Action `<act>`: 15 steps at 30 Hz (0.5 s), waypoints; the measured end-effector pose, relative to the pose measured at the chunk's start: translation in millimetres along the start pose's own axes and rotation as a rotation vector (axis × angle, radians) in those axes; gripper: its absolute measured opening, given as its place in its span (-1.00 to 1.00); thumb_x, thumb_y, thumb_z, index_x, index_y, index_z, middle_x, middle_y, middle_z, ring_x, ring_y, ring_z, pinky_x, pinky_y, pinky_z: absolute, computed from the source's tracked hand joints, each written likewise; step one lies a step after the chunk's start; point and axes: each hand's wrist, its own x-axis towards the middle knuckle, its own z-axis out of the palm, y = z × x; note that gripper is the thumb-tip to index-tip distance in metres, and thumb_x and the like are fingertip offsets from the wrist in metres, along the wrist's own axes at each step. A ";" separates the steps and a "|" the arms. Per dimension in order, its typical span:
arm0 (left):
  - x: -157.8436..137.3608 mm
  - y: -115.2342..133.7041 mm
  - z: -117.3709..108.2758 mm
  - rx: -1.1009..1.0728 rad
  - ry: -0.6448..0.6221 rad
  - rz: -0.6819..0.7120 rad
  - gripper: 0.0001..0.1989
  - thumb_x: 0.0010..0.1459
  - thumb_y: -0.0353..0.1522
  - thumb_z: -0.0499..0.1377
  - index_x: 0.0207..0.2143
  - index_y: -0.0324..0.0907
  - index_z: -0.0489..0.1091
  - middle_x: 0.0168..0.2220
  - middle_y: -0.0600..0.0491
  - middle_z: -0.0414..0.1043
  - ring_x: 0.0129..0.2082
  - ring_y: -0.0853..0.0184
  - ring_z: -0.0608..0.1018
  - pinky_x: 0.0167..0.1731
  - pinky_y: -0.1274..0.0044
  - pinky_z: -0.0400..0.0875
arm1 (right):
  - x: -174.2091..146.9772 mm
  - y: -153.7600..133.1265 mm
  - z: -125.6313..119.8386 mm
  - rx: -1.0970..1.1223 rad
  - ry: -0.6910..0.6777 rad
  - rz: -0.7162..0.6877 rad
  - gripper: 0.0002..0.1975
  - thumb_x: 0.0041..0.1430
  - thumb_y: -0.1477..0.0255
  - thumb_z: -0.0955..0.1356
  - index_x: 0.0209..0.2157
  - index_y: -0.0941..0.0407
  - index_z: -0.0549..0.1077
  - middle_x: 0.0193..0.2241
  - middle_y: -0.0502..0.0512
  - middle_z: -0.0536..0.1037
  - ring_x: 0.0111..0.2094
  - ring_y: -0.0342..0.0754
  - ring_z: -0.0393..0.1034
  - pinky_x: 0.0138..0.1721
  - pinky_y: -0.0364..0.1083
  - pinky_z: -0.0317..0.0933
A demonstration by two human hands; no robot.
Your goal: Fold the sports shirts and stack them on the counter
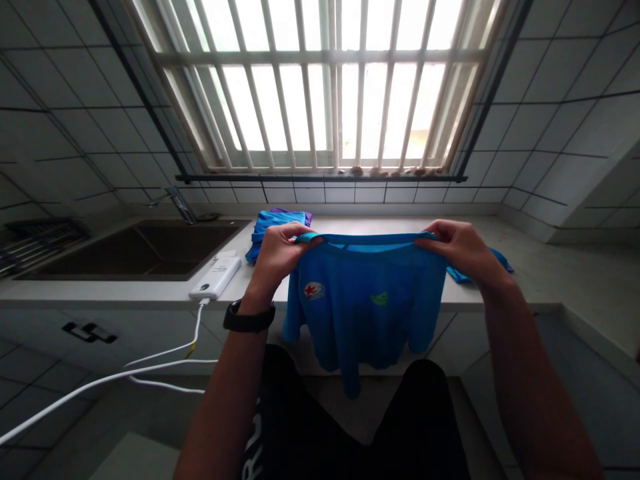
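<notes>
Between my two hands hangs a blue long-sleeved shirt [360, 293], held up by its top edge in front of the counter. A red and white badge and a green logo show on its front. My left hand [283, 250] pinches one end of that edge, and my right hand [457, 247] pinches the other. Behind my left hand, a stack of folded blue and purple clothes [277, 223] sits on the counter. Partly hidden behind my right hand lies another blue cloth [460, 275].
A dark sink [145, 250] with a metal faucet [181, 203] is on the left. Near it, a white power bank [216, 277] with a white cable [90, 393] lies at the counter's front edge. A dish rack [40, 243] stands far left. Above is a barred window [330, 60].
</notes>
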 end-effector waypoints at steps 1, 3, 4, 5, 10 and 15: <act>1.1 -0.8 -0.2 0.004 -0.007 0.017 -0.60 -0.05 -0.02 0.44 -0.42 -0.17 0.58 -0.39 0.01 0.58 -0.34 0.25 0.53 -0.34 0.46 0.43 | -1.3 -0.2 -3.1 0.019 -0.092 0.005 -0.44 -0.09 -0.13 0.56 -0.35 0.10 0.64 -0.50 0.04 0.56 -0.46 -0.06 0.40 -0.48 -0.11 0.27; 4.8 -2.5 -1.7 0.062 -0.032 0.054 -0.65 -0.01 -0.06 0.43 -0.39 -0.16 0.60 -0.36 -0.02 0.59 -0.31 0.22 0.55 -0.28 0.43 0.46 | -2.1 0.2 -10.7 0.038 -0.314 0.016 -0.47 -0.08 -0.11 0.56 -0.37 0.10 0.65 -0.50 0.03 0.57 -0.47 -0.07 0.40 -0.48 -0.11 0.28; 8.2 -3.5 -2.8 0.122 -0.037 0.075 -0.69 0.02 -0.09 0.41 -0.38 -0.15 0.61 -0.35 -0.02 0.60 -0.29 0.21 0.56 -0.23 0.41 0.46 | -0.7 1.4 -14.8 0.038 -0.424 0.019 -0.49 -0.05 -0.09 0.56 -0.38 0.10 0.65 -0.50 0.02 0.57 -0.48 -0.08 0.40 -0.48 -0.12 0.28; 13.3 -4.7 -3.7 0.201 -0.031 0.092 -0.73 0.06 -0.13 0.39 -0.38 -0.15 0.61 -0.33 -0.02 0.60 -0.27 0.20 0.56 -0.18 0.40 0.46 | 2.6 3.5 -18.9 0.036 -0.522 0.018 -0.52 -0.01 -0.07 0.55 -0.39 0.10 0.65 -0.51 0.01 0.57 -0.49 -0.09 0.40 -0.48 -0.12 0.28; 64.8 -12.2 3.8 0.580 0.082 0.039 -0.90 0.17 -0.29 0.31 -0.32 -0.13 0.57 -0.26 -0.07 0.58 -0.05 0.02 0.56 0.07 0.30 0.35 | 50.0 26.3 -27.0 -0.094 -0.526 0.067 -0.65 0.02 0.09 0.57 -0.44 0.11 0.65 -0.50 0.01 0.59 -0.46 -0.04 0.44 -0.42 -0.10 0.31; 116.2 -31.3 38.2 0.705 0.129 -0.080 -0.83 0.36 -0.42 0.08 -0.18 -0.20 0.48 -0.18 -0.20 0.57 0.03 -0.02 0.57 0.07 0.29 0.35 | 102.6 46.6 -0.6 -0.419 -0.055 0.156 -0.90 0.19 0.39 0.48 -0.33 0.12 0.65 -0.43 0.11 0.61 -0.28 0.07 0.53 -0.15 -0.02 0.38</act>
